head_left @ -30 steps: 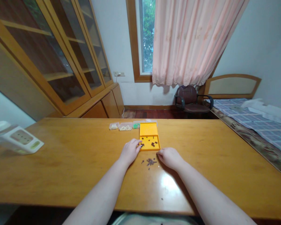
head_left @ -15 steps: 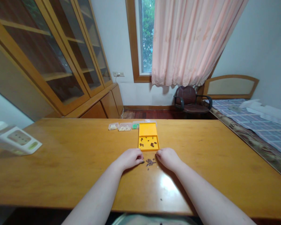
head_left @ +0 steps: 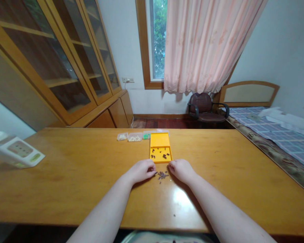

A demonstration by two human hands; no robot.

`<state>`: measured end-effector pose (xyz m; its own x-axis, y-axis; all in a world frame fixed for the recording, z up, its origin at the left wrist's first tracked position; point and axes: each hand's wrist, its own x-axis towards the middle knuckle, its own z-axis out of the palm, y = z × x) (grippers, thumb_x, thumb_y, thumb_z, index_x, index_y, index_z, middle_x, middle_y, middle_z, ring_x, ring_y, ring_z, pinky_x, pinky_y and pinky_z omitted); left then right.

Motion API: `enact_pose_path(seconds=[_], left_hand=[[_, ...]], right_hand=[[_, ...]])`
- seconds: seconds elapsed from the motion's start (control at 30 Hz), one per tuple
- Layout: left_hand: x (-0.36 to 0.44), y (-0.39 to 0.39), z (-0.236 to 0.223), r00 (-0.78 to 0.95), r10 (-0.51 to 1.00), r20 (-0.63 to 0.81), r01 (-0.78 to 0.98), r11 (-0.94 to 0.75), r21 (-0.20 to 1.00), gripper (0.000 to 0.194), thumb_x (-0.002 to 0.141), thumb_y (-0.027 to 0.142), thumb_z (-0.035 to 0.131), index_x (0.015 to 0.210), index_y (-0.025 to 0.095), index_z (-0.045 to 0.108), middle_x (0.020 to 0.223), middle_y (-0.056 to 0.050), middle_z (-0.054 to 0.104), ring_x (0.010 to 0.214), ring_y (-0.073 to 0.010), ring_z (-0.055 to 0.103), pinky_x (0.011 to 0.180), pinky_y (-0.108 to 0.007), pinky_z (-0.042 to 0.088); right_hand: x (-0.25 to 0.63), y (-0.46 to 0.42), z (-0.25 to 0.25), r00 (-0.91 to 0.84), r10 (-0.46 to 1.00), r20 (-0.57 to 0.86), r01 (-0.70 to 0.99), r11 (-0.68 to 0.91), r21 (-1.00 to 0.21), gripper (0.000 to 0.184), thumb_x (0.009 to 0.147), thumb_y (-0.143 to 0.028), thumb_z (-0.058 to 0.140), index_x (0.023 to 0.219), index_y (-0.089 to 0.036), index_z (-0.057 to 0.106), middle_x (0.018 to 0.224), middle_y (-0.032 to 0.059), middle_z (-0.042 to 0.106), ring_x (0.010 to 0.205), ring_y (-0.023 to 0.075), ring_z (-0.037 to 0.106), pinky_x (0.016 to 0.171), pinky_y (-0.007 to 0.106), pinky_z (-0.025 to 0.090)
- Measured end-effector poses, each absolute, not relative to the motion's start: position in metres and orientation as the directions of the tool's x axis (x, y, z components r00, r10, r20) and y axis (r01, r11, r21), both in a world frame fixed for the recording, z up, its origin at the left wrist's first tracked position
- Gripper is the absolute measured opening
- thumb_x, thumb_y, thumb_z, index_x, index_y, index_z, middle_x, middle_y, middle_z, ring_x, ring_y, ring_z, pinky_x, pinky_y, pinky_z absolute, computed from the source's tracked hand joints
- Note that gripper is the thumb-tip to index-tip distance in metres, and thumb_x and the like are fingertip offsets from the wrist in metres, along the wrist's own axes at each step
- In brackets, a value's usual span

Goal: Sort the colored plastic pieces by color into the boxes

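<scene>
A small heap of tiny dark brown pieces [head_left: 162, 175] lies on the wooden table between my hands. My left hand [head_left: 144, 170] rests at the left of the heap, its thumb and fingers pinched on a small dark brown piece [head_left: 156, 173]. On the other side, my right hand [head_left: 180, 168] is closed near the heap, with a small dark bit at its fingertips that is too small to make out. Just beyond my hands sits an open yellow case [head_left: 160, 139]. Several dark brown pieces [head_left: 164, 156] are scattered in its near compartment.
Behind the case stand clear plastic boxes: one with cream pieces [head_left: 135, 137], one with green pieces [head_left: 146, 135], and a smaller one [head_left: 122, 136] at left. A white plastic container [head_left: 21, 152] is at the table's left. One stray piece [head_left: 174, 215] lies near the front edge.
My left hand has drawn back from the yellow case's left side to the heap and now pinches a piece. The right hand has stayed almost still.
</scene>
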<state>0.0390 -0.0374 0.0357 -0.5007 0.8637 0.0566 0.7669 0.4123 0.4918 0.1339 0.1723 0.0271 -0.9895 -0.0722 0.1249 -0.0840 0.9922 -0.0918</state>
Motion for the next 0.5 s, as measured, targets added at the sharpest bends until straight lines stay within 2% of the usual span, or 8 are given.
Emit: enact_pose_path(seconds=[0.13,0.27,0.33,0.5], left_hand=[[0.035,-0.033,0.038,-0.586,0.793,0.169,0.742,0.441,0.504,0.009,0.078,0.023,0.053,0.075,0.019,0.06,0.079,-0.001,0.061,0.071,-0.0129,0.054,0.065,-0.023,0.04],[0.033,-0.031,0.039,-0.613,0.771,0.174,0.734,0.474,0.486,0.011,0.079,0.025,0.052,0.076,0.019,0.06,0.078,-0.001,0.06,0.072,-0.0138,0.054,0.067,-0.024,0.041],[0.033,-0.033,0.04,-0.608,0.778,0.16,0.742,0.484,0.463,0.012,0.081,0.025,0.051,0.078,0.02,0.061,0.08,-0.001,0.06,0.074,-0.0142,0.055,0.068,-0.024,0.042],[0.031,-0.038,0.038,-0.529,0.847,0.062,0.789,0.463,0.404,0.012,0.082,0.025,0.053,0.087,0.023,0.064,0.092,-0.001,0.063,0.086,-0.0158,0.057,0.078,-0.025,0.042]], right_hand=[[0.124,0.175,0.022,-0.971,-0.009,0.238,-0.056,0.98,-0.192,0.025,0.089,-0.03,0.046,0.087,-0.02,0.069,0.082,0.0058,0.071,0.076,0.0174,0.064,0.07,0.024,0.042],[0.119,0.181,0.018,-0.963,0.088,0.254,0.007,0.953,-0.303,0.027,0.09,-0.03,0.045,0.107,-0.021,0.065,0.096,0.007,0.071,0.084,0.0176,0.064,0.075,0.025,0.043],[0.121,0.185,0.019,-0.975,0.045,0.217,-0.029,0.945,-0.327,0.028,0.089,-0.032,0.047,0.109,-0.022,0.064,0.097,0.0062,0.071,0.083,0.0178,0.065,0.073,0.025,0.044],[0.132,0.186,0.027,-0.989,-0.072,0.129,-0.114,0.928,-0.356,0.028,0.09,-0.036,0.044,0.099,-0.024,0.068,0.091,0.0046,0.072,0.08,0.017,0.065,0.07,0.024,0.043]])
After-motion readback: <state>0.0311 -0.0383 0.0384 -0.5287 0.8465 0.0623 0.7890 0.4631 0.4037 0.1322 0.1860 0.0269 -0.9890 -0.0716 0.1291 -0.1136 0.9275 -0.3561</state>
